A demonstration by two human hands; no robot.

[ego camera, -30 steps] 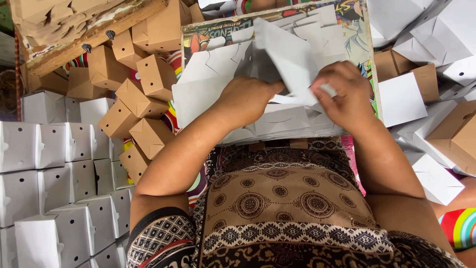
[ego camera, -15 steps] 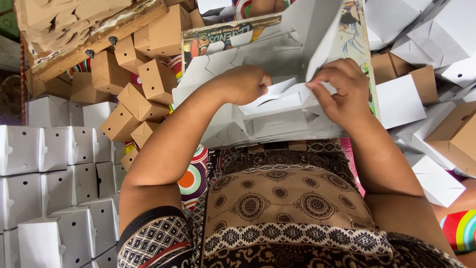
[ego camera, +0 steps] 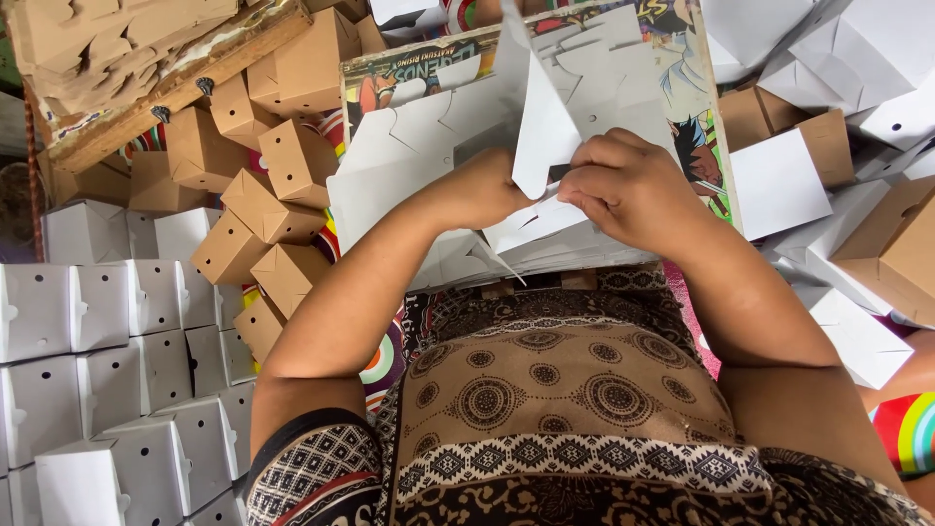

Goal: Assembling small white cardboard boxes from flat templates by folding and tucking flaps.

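Since a second ago I have lifted the white box blank (ego camera: 542, 136) off the stack and stood its flap upright between my hands. My right hand (ego camera: 628, 190) pinches its lower edge; my left hand (ego camera: 487, 190) grips the fold from the other side. To crease well, I judge I should press along the scored line evenly. Under my hands lies the stack of flat blanks (ego camera: 409, 166); left of my left hand, brown boxes (ego camera: 282, 161) and white boxes (ego camera: 107, 321).

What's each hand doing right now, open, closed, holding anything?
Left hand: closed, gripping the white cardboard box blank at its lower edge.
Right hand: closed, pinching the same blank from the other side.
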